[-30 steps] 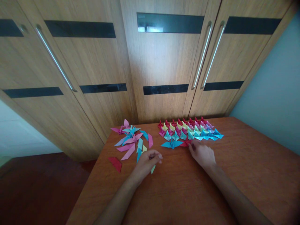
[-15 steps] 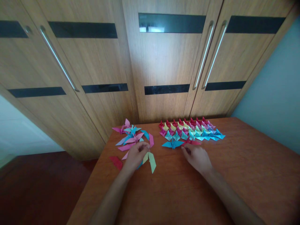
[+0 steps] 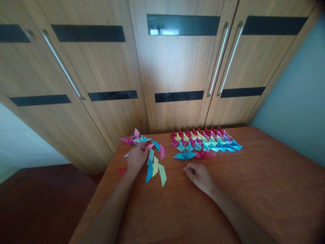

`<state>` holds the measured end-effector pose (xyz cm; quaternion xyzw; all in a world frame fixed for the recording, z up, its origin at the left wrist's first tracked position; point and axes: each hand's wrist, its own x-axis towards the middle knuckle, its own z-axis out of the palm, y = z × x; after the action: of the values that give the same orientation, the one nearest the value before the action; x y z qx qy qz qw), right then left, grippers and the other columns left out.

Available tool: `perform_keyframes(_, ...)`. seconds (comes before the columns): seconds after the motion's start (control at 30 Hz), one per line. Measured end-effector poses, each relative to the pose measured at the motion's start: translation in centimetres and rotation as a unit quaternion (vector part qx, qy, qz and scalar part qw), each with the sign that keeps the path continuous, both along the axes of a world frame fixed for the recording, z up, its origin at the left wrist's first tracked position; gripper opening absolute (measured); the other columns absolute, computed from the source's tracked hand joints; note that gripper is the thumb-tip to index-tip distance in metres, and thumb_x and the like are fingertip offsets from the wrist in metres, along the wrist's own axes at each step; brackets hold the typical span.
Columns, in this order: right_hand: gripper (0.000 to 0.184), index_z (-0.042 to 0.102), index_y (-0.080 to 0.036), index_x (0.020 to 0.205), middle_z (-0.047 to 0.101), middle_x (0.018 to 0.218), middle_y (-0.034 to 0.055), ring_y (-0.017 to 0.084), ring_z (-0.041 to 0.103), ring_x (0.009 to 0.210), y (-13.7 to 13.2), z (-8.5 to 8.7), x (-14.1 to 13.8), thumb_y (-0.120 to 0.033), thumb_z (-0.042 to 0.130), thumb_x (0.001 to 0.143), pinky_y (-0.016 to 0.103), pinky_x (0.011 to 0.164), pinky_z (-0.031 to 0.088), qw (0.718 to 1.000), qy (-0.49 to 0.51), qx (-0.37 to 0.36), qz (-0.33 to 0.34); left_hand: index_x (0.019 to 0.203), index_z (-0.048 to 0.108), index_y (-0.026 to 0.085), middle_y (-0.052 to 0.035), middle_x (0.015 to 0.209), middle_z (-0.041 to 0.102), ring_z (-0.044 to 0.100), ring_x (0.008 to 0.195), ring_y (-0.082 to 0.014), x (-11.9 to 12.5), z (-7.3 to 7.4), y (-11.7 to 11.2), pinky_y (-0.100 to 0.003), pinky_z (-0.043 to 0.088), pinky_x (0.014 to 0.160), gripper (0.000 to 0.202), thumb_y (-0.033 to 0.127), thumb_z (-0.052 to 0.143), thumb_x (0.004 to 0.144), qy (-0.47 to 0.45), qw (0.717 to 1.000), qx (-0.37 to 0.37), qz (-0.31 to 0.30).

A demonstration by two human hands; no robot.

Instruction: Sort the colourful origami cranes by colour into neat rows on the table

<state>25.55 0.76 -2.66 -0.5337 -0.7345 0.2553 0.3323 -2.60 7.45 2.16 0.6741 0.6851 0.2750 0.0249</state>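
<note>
One pink paper bird (image 3: 150, 146) meets the left hand (image 3: 137, 157), pinch unclear; careless lifting could snag the crowded pale blue bird (image 3: 142, 139). The right hand (image 3: 200, 176) curls, fingertips (image 3: 186, 169) together.

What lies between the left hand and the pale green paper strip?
Going from the left hand: a blue strip, then a yellow strip, in the head view.

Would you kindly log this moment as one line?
left hand: at pink crane, grip unclear | right hand: near blue crane, apart | red crane: beside blue crane
</note>
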Motion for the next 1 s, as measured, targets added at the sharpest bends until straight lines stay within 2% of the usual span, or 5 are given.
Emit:
perform_keyframes(0.27, 0.034, 0.053, -0.019, 0.062, 0.048, 0.053, -0.0039, 0.011, 0.045, 0.052, 0.5, -0.4, 0.2, -0.044, 0.048, 0.085, 0.022, 0.051, 0.031, 0.993, 0.112, -0.043, -0.002, 0.095, 0.069, 0.019, -0.0059, 0.085, 0.072, 0.064, 0.075, -0.0213, 0.7, 1.3, -1.0, -0.028, 0.043, 0.069, 0.027, 0.033, 0.047, 0.087, -0.016, 0.999, 0.034, -0.014)
perform_keyframes(0.5, 0.038, 0.059, -0.018, 0.076, 0.053, 0.060, -0.0022, 0.010, 0.047, 0.052, -0.1, 0.6, 0.2, -0.053, 0.048, 0.084, 0.021, 0.048, 0.033, 0.954, 0.269, -0.129, 0.033, 0.091, 0.069, 0.021, -0.0024, 0.085, 0.070, 0.061, 0.073, -0.0170, 4.9, 3.9, -5.1, -0.026, 0.045, 0.070, 0.021, 0.028, 0.050, 0.086, -0.103, 0.978, 0.046, -0.177)
perform_keyframes(0.6, 0.047, 0.061, -0.018, 0.089, 0.060, 0.073, 0.0019, 0.011, 0.050, 0.055, -0.6, 1.3, 0.0, -0.060, 0.041, 0.085, 0.022, 0.047, 0.034, 0.920, 0.348, -0.173, 0.057, 0.091, 0.069, 0.021, -0.0036, 0.086, 0.069, 0.061, 0.077, -0.0174, 7.1, 3.2, -6.7, -0.027, 0.044, 0.072, 0.021, 0.024, 0.049, 0.088, -0.106, 0.957, 0.010, -0.271)
perform_keyframes(0.73, 0.055, 0.060, -0.017, 0.087, 0.062, 0.079, 0.0053, 0.012, 0.052, 0.058, -1.1, 1.8, -0.4, -0.065, 0.034, 0.085, 0.022, 0.048, 0.036, 0.900, 0.374, -0.206, 0.085, 0.095, 0.068, 0.023, -0.0048, 0.089, 0.068, 0.061, 0.080, -0.0181, 8.8, 1.4, -8.0, -0.026, 0.045, 0.072, 0.022, 0.021, 0.047, 0.089, -0.100, 0.934, -0.031, -0.342)
perform_keyframes(1.0, 0.029, 0.060, -0.018, 0.085, 0.062, 0.068, 0.0004, 0.010, 0.050, 0.054, -0.7, 1.5, -0.9, -0.047, 0.058, 0.078, 0.019, 0.045, 0.035, 0.940, 0.274, -0.199, 0.042, 0.101, 0.066, 0.024, -0.0063, 0.095, 0.066, 0.060, 0.090, -0.0192, 8.7, 0.1, -8.7, -0.029, 0.045, 0.081, 0.025, 0.021, 0.042, 0.092, -0.085, 0.920, -0.034, -0.381)
